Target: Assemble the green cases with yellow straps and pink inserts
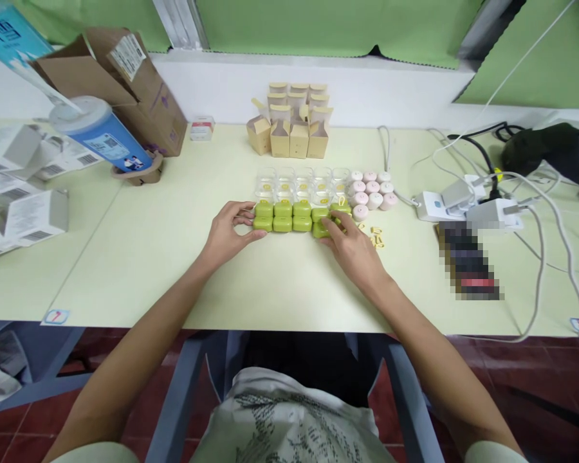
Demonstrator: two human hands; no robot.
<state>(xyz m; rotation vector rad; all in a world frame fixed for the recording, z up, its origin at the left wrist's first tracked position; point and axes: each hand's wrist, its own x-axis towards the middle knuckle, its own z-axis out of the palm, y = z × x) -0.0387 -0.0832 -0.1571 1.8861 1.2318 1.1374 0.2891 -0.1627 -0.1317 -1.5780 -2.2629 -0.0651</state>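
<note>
Several small green cases (292, 217) lie in two rows on the pale table (174, 257). My left hand (229, 233) cups the left end of the rows, thumb and fingers touching the end cases. My right hand (350, 247) rests on the right end, its fingers curled over a green case (321, 228). Behind the rows stand several clear plastic cups (299, 183) with yellow pieces inside. To their right sits a cluster of pink round caps (371, 190). A few small yellow clips (376, 236) lie beside my right hand.
Small tan cartons (294, 122) are stacked at the back. A brown cardboard box (125, 83), a blue cylinder (103, 135) and white boxes (24, 206) sit at left. A power strip (463, 206), cables and a black bag (554, 151) lie at right.
</note>
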